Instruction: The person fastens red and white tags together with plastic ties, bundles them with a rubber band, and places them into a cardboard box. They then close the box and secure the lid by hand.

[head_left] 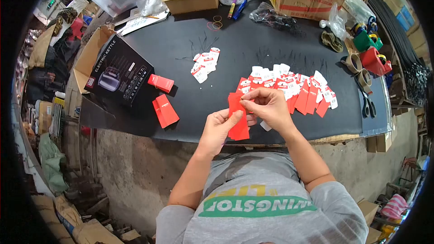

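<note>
Head view shows my left hand (220, 129) and right hand (267, 107) both pinching one red tag (237, 116), held just above the near edge of the black table (253, 40). Beyond the tag on that table lies a spread of red and white tags (294, 88). Left of it lie two red tag stacks (163, 104) beside an electric kettle box (118, 71).

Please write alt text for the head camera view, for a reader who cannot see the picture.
A person's left hand and right hand together hold a red card over a black table. A row of red and white tags lies just beyond the hands, with two red card stacks and an electric kettle box to the left.
</note>
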{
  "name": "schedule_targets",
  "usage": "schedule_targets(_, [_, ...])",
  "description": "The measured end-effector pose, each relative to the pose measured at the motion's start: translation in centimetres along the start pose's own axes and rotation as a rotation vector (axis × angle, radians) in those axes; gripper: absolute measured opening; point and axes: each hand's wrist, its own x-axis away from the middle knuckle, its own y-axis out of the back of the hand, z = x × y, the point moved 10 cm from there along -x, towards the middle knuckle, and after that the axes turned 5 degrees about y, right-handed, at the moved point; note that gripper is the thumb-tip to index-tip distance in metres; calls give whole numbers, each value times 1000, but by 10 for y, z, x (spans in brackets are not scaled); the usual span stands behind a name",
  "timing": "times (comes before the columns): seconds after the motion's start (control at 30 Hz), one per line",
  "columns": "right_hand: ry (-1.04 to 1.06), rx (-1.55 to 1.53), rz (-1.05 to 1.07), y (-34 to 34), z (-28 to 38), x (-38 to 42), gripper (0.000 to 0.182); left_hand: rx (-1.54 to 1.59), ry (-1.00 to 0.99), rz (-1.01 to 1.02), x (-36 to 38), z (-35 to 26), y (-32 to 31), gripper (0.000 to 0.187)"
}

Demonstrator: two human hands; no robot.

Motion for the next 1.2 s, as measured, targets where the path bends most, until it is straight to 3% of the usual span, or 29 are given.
schedule_targets(0.1, [103, -47, -46, 12, 6, -1, 12, 148, 86, 153, 6, 1, -14, 42])
schedule_targets(0.17, [-75, -146, -67, 19, -8, 0, 9, 186, 97, 210, 8, -1, -23, 44])
schedule_targets(0.27, [-84, -245, -45, 22, -17, -1, 10, 233, 110, 276, 7, 0, -29, 41])
schedule_targets(0.4, [-182, -404, -114, 25, -32, 2, 13, 251, 108, 287, 5, 3, -32, 42])
schedule_targets(0.6, [-147, -513, -55, 22, -39, 3, 12, 291, 86, 302, 2, 7, -34, 47])
schedule_targets(0.63, [-148, -514, -55, 21, -38, 4, 12, 252, 66, 259, 1, 6, -30, 44])
schedule_targets(0.7, [-21, -224, -95, 26, -22, 4, 11, 211, 48, 215, 0, 8, -26, 40])
schedule_targets(0.73, [20, -109, -105, 23, -18, 4, 10, 138, 17, 90, -2, 11, -13, 37])
schedule_targets(0.8, [21, -84, -119, 12, -16, 8, 9, 57, -49, -100, 0, 9, 1, 29])
schedule_targets(0.83, [-20, -114, -107, 7, -20, 10, 9, 54, -48, -101, -2, 16, 3, 29])
schedule_targets(0.9, [-4, -75, -95, 4, -31, 9, 10, -159, -298, -312, 2, 0, 19, 26])
schedule_targets(1.03, [-15, -107, -99, 2, -31, 10, 11, -55, -323, -425, 11, 3, 31, 20])
schedule_targets(1.2, [66, -117, -119, 3, -24, 16, 9, 288, -209, -291, 9, 0, 22, 23])
